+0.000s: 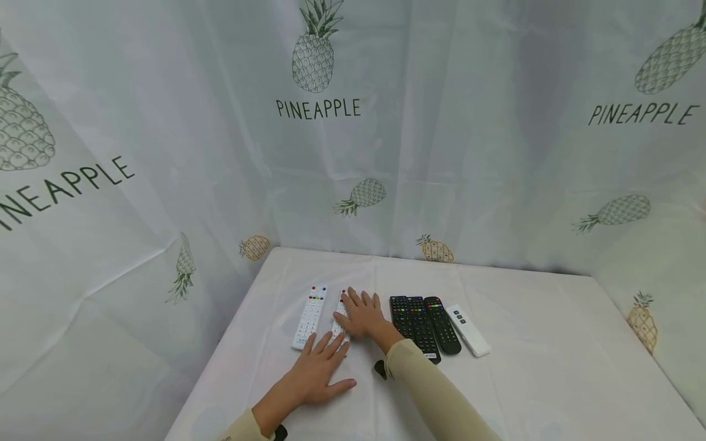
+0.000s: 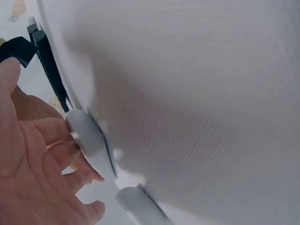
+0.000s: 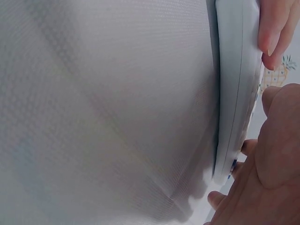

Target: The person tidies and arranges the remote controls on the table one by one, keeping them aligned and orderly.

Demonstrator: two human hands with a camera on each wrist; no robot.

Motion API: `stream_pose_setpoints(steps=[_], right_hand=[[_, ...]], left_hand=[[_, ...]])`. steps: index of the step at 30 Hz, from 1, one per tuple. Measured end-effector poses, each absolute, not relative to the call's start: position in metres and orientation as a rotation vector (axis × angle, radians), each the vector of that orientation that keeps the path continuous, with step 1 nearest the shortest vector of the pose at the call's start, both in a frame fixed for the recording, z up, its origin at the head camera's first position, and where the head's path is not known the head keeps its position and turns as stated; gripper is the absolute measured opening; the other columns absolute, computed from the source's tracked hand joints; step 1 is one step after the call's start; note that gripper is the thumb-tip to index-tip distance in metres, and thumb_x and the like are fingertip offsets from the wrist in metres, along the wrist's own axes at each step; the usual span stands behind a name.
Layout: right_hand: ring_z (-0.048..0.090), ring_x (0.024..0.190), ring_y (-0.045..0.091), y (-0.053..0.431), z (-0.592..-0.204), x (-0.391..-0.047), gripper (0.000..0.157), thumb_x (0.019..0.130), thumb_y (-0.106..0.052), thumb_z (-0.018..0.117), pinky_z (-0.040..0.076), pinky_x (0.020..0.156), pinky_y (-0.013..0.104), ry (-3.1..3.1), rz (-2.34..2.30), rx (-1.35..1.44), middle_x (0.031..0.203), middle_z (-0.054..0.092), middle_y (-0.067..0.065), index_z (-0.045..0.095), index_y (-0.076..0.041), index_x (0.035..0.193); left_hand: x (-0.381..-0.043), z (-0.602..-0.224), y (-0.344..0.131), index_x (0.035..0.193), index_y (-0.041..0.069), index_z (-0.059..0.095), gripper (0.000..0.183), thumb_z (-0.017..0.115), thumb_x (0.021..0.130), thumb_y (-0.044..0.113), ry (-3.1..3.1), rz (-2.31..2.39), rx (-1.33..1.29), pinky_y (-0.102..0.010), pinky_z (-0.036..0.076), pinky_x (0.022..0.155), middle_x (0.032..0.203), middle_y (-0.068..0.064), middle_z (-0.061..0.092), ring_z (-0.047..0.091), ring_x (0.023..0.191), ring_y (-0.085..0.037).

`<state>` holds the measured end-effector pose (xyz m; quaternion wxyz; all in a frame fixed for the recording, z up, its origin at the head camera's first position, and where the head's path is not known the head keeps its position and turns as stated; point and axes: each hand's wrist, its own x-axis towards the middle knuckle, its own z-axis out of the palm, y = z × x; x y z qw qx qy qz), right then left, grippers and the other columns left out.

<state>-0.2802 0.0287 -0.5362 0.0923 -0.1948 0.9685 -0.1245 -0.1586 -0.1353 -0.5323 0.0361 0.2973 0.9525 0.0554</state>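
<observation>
Two white remote controls lie on the table at the left in the head view. The outer white remote is mostly uncovered. My right hand lies spread over the inner white remote, its fingers straight across the buttons and hiding much of it. Nearer to me, my left hand is spread with its fingertips at the near end of that same remote. In the left wrist view these fingers touch the remote's rounded end. The right wrist view shows the remote's side, flat on the cloth.
Right of my hands several more remotes lie side by side: black remotes, a rounded black remote and a slim white remote. A white cloth covers the table. A pineapple-print curtain hangs behind and at the sides.
</observation>
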Motion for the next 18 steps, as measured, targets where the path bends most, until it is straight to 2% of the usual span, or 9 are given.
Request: stream_pose_setpoints(steps=[8, 18], right_hand=[[0.021, 0.15, 0.04, 0.032, -0.5358, -0.281, 0.069, 0.101, -0.061, 0.03, 0.011, 0.119, 0.063, 2.871, -0.347, -0.589, 0.166, 0.02, 0.004, 0.029, -0.021, 0.157], [0.019, 0.151, 0.04, 0.035, -0.5364, -0.2805, 0.075, 0.1, -0.065, 0.031, 0.011, 0.119, 0.063, 2.864, -0.406, -0.636, 0.167, 0.016, 0.007, 0.026, -0.018, 0.158]], left_hand=[[-0.1576, -0.5302, -0.1336, 0.151, 0.014, 0.042, 0.079, 0.037, 0.096, 0.07, 2.964, 0.16, 0.943, -0.067, 0.021, 0.113, 0.159, -0.008, 0.036, 0.029, 0.148, -0.037], [-0.1565, -0.5299, -0.1321, 0.152, 0.018, 0.041, 0.075, 0.033, 0.098, 0.069, 2.963, 0.161, 0.935, -0.067, 0.02, 0.114, 0.161, -0.004, 0.032, 0.027, 0.149, -0.035]])
